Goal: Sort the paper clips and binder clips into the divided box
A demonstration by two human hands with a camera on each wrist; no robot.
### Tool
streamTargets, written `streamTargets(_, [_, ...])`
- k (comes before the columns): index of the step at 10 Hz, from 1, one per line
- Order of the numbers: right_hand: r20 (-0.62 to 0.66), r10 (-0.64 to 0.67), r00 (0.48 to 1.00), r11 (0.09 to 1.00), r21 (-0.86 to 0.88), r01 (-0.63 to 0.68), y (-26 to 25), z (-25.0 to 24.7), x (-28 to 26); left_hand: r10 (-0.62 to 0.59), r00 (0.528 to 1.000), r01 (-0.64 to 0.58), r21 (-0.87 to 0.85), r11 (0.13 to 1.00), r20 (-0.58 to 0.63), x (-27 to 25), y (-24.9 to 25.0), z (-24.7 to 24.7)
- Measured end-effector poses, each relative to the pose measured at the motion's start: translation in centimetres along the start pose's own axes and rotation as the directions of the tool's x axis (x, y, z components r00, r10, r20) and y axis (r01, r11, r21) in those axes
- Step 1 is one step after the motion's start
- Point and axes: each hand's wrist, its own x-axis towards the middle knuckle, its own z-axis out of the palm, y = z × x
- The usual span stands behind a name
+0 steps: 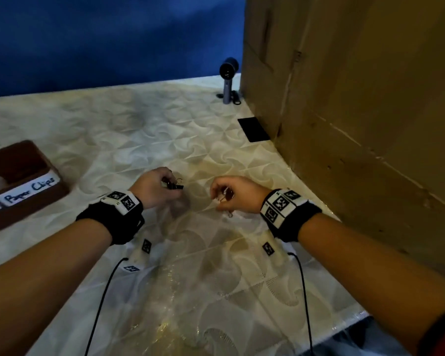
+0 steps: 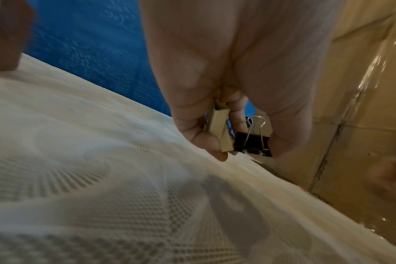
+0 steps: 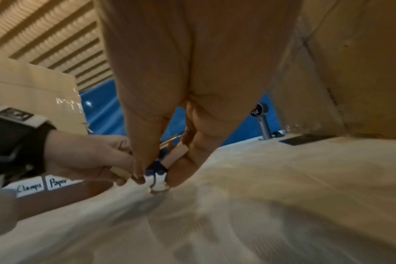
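My left hand is curled round a black binder clip with silver wire handles and a cream binder clip, just above the white patterned tablecloth. A little to its right, my right hand pinches a blue binder clip and a tan one; a silver wire handle hangs down to the cloth. The brown divided box stands at the far left, with white labels reading "Paper Clips" and "Clamps". Its inside is mostly hidden.
A tall cardboard box walls off the right side. A small dark device on a stand and a flat black rectangle lie near its base at the back. Black cables trail from both wristbands. The table's front edge runs at the lower right.
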Motion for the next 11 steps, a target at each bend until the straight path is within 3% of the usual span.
streamTargets(2, [0.042, -0.155, 0.987, 0.986, -0.058, 0.157, -6.8, 2.1, 5.2, -0.075, 0.994, 0.069, -0.071, 0.995, -0.075, -6.1, -2.7, -6.4])
streamTargets(3, [0.085, -0.225, 0.971, 0.971, -0.069, 0.231, -11.1, 4.9, 8.7, -0.174, 0.979, 0.166, -0.08, 0.983, -0.105, -9.7, -5.5, -11.3])
streamTargets(5, [0.11, -0.366, 0.924, 0.923, -0.086, 0.375, -21.3, 11.2, 17.0, -0.339, 0.896, 0.318, -0.118, 0.941, -0.286, -15.2, -13.9, -21.0])
streamTargets(6, [0.105, -0.418, 0.902, 0.904, -0.044, 0.424, -26.3, 14.3, 21.3, -0.405, 0.855, 0.321, -0.284, 0.904, -0.323, -15.2, -17.3, -24.1])
streamTargets(7, [0.039, -0.422, 0.906, 0.904, -0.058, 0.423, -30.2, 17.8, 25.3, -0.459, 0.832, 0.326, -0.393, 0.86, -0.313, -13.8, -20.1, -26.2])
streamTargets(8, [-0.01, -0.358, 0.933, 0.931, -0.077, 0.357, -31.9, 20.7, 27.6, -0.466, 0.867, 0.341, -0.471, 0.814, -0.178, -12.4, -22.4, -26.9])
streamTargets(9, [0.032, -0.24, 0.97, 0.966, -0.085, 0.242, -32.3, 22.5, 28.2, -0.468, 0.882, 0.369, -0.538, 0.758, -0.054, -12.2, -23.2, -27.0])
streamTargets(10, [0.021, -0.195, 0.981, 0.98, -0.042, 0.195, -32.3, 22.8, 28.2, -0.458, 0.887, 0.342, -0.584, 0.736, -0.058, -12.7, -23.1, -28.0])
streamTargets(11, [-0.034, -0.212, 0.977, 0.977, -0.015, 0.212, -31.8, 22.0, 27.5, -0.434, 0.89, 0.304, -0.528, 0.793, -0.14, -13.4, -22.9, -28.8])
